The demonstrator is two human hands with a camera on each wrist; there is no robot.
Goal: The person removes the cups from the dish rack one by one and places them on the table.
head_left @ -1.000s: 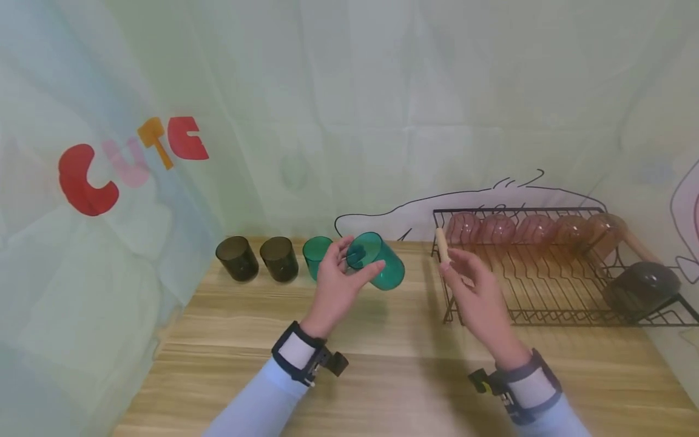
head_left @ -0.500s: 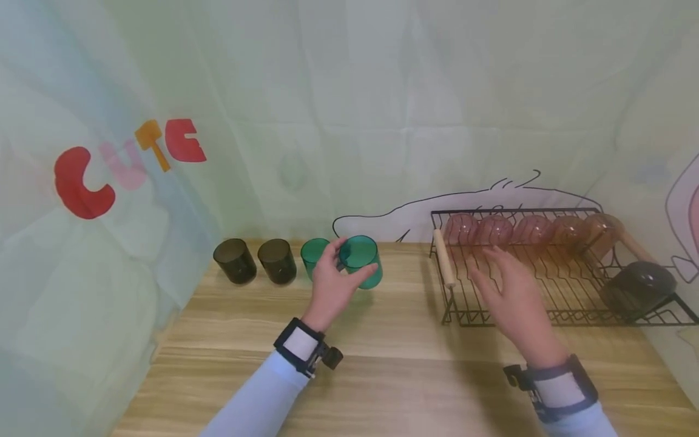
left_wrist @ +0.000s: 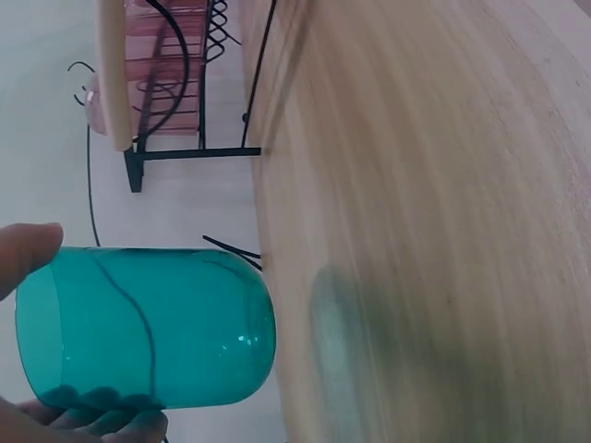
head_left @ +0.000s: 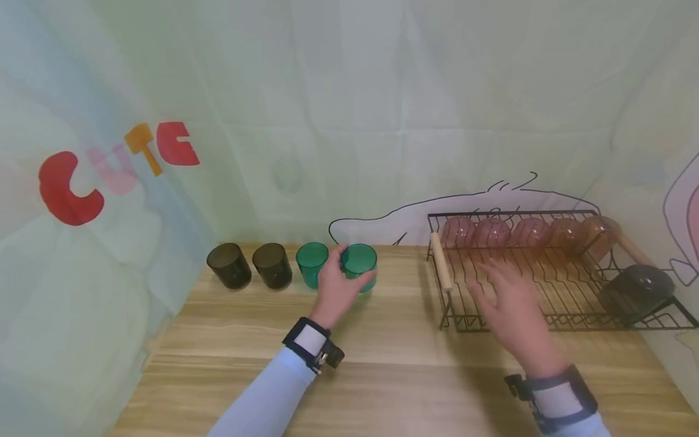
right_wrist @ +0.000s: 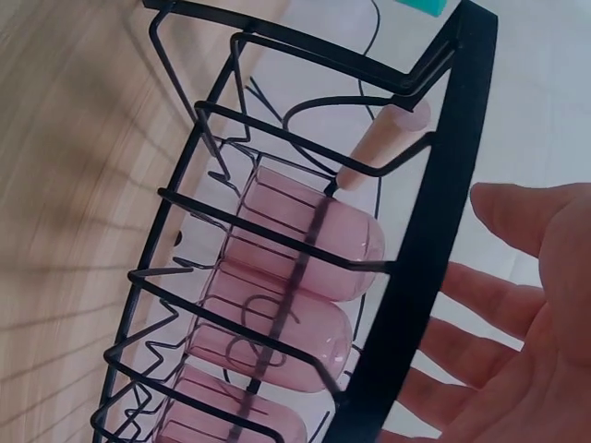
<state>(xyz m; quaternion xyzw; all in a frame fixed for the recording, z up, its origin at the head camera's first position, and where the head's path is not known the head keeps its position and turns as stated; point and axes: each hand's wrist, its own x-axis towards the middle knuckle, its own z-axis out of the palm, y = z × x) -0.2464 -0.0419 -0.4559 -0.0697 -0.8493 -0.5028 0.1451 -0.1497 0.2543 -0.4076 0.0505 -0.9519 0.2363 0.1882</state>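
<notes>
My left hand (head_left: 337,291) grips a green glass tumbler (head_left: 361,260), upright, with the thumb on one side and fingers on the other. In the left wrist view, a small gap separates the base of this tumbler (left_wrist: 175,328) from its shadow on the table. A second green tumbler (head_left: 311,262) stands just left of it. My right hand (head_left: 513,315) holds nothing; its fingers are loosely spread over the front left of the black wire dish rack (head_left: 508,321). In the right wrist view, the right hand (right_wrist: 526,323) is close beside the rack's black rail (right_wrist: 420,249).
Two dark brown tumblers (head_left: 229,266) stand farther left in the same row. Pink and amber glasses (head_left: 494,232) sit upside down along the rack's back. A dark glass vessel (head_left: 636,291) lies at its right end. A wooden handle (head_left: 441,262) tops the rack's left side.
The green tumbler has gone from tilted to upright and come down toward the table, beside the other green one. My right hand has moved away from it, rightward over the rack.
</notes>
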